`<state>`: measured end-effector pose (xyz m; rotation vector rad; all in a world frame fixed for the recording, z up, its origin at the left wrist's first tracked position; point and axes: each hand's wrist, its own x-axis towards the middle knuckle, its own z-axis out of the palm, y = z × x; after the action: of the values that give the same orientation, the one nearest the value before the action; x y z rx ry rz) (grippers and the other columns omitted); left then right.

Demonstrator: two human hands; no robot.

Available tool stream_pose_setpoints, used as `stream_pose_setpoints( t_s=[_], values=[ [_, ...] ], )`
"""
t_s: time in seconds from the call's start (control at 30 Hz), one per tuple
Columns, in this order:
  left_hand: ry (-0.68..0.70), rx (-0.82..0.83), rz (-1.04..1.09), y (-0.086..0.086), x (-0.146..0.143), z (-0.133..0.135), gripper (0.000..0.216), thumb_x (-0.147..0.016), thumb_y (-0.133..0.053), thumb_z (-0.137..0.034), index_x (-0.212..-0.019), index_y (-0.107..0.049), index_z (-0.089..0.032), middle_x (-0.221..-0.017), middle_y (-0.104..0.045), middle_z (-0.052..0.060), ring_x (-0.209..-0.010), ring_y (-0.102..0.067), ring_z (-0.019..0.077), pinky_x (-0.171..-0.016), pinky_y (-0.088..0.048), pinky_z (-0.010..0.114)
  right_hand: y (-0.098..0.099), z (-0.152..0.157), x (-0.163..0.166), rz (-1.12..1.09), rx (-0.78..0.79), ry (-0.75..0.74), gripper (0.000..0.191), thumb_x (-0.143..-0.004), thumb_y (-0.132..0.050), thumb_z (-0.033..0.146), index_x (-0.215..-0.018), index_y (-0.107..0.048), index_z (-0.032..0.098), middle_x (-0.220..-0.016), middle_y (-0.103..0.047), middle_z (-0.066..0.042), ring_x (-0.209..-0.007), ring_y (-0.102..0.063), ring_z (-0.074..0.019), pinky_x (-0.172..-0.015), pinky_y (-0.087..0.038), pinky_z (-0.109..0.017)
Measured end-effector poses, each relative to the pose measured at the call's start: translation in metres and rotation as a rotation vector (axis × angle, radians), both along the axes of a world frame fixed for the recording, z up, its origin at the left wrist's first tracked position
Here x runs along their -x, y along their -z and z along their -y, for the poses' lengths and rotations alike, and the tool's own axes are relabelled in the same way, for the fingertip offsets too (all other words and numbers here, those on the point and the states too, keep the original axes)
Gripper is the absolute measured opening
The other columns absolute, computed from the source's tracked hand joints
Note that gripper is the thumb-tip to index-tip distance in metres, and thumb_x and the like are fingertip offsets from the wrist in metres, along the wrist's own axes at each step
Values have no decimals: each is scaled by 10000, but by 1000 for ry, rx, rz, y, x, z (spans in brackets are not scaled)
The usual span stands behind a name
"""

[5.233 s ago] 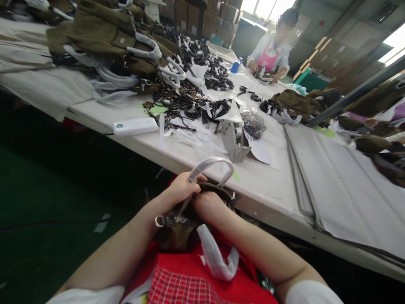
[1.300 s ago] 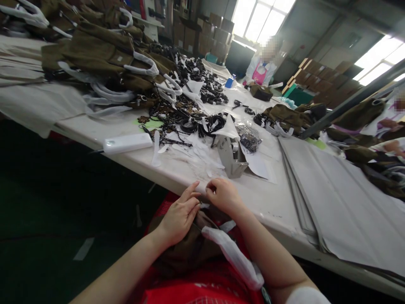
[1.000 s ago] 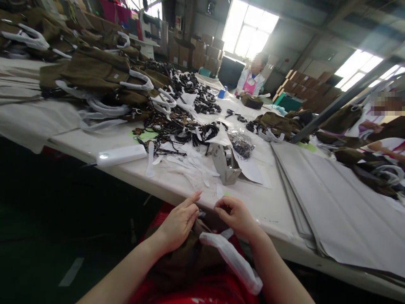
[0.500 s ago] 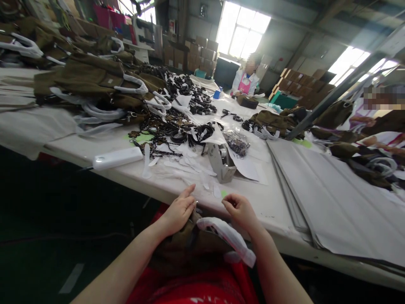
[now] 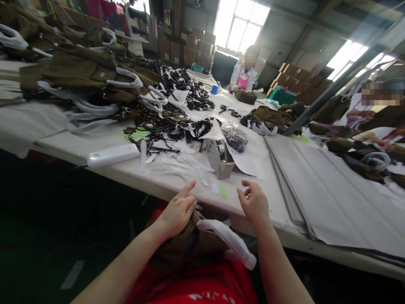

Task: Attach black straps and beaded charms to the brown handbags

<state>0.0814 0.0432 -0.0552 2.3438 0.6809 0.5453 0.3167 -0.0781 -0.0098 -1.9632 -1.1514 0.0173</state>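
An olive-brown bag [image 5: 180, 249] rests on my lap at the table's front edge, its handle [image 5: 226, 236] wrapped in white film. My left hand [image 5: 179, 211] is closed on the bag's upper edge, with the index finger stretched out forward. Apart from the bag, my right hand [image 5: 255, 202] hovers over the table edge, thumb and fingers curved with a gap between them; I see nothing in it. Just beyond the hands stands a metal tape dispenser [image 5: 218, 158]. A light-green scrap [image 5: 223, 192] and white strips [image 5: 190, 162] lie near it.
Olive bags [image 5: 79, 71] are heaped at the left. Black straps [image 5: 193, 95] and chains [image 5: 158, 131] fill the middle. A white tool with a cord [image 5: 112, 155] lies near the front edge. Grey sheets [image 5: 335, 190] are stacked right. A co-worker [image 5: 243, 78] is across the table.
My right hand has moved right and slightly up, away from the bag, and its fingers have spread apart. My left hand still grips the bag. The view has shifted slightly.
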Motion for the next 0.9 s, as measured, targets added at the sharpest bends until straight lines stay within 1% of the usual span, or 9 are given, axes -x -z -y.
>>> stream_pose_setpoints(
  t_s=[0.07, 0.13, 0.2, 0.27, 0.4, 0.57, 0.7, 0.8, 0.9],
  values=[
    [7, -39, -5, -5, 1, 9, 341, -1004, -341, -276, -729, -528, -195, -1607, -307, 147, -1413, -430, 247, -1157, -399, 389, -12, 4, 21, 198, -135, 33, 270, -874, -589, 273, -1117, -637, 165, -1113, -654, -128, -582, -535, -125, -635, -494, -311],
    [12, -74, -11, -10, 1, 17, 327, -1005, -342, -246, -748, -537, -191, -1614, -293, 142, -1424, -414, 236, -1169, -388, 376, -22, 4, 43, 239, -185, -150, 262, -923, -533, 210, -1169, -623, 201, -1191, -645, -120, -605, -562, -118, -653, -505, -289],
    [19, -106, -8, -13, 2, 24, 308, -1003, -347, -219, -778, -553, -185, -1614, -291, 145, -1442, -383, 231, -1186, -367, 379, -27, -1, 62, 179, -83, -383, 299, -935, -512, 176, -1212, -617, 215, -1195, -667, -109, -698, -620, -140, -709, -520, -286],
    [34, -130, 5, -15, 5, 30, 288, -999, -351, -194, -826, -580, -174, -1611, -297, 149, -1459, -350, 231, -1200, -350, 391, -24, -12, 74, 81, 109, -490, 336, -909, -551, 167, -1238, -620, 190, -1167, -695, -116, -757, -648, -170, -743, -525, -305],
    [36, -148, 66, -14, 14, 38, 263, -989, -390, -179, -927, -645, -163, -1549, -415, 138, -1398, -450, 230, -1162, -414, 388, -8, -27, 81, -114, 360, -528, 178, -920, -567, 203, -984, -732, 187, -810, -745, -43, -678, -649, -173, -671, -489, -274],
    [-198, -116, 210, -12, 29, 40, 203, -948, -536, -250, -959, -732, -196, -1225, -647, 110, -1134, -623, 232, -981, -537, 378, -7, -18, 87, -150, 327, -464, 271, -970, -514, 293, -875, -753, 208, -711, -727, -13, -649, -645, -155, -623, -435, -246],
    [-242, 171, 257, -15, 32, 36, 251, -949, -538, -311, -895, -754, -194, -929, -687, 65, -881, -657, 185, -815, -550, 303, -12, -8, 92, -97, 312, -461, 246, -912, -564, 289, -788, -756, 197, -679, -711, -18, -612, -608, -150, -581, -392, -249],
    [-222, 434, 315, -14, 31, 30, 333, -953, -514, -365, -826, -760, -180, -885, -683, 60, -794, -652, 166, -721, -543, 267, -11, -6, 94, -169, 265, -495, 263, -878, -556, 274, -702, -725, 176, -610, -660, -16, -558, -560, -136, -544, -366, -244],
    [-202, 571, 339, -11, 30, 26, 366, -944, -513, -400, -814, -763, -166, -880, -672, 63, -716, -626, 150, -626, -518, 249, -9, -7, 95, -264, 257, -545, 252, -846, -543, 253, -675, -705, 165, -585, -627, -11, -537, -526, -125, -527, -357, -234]
  ],
)
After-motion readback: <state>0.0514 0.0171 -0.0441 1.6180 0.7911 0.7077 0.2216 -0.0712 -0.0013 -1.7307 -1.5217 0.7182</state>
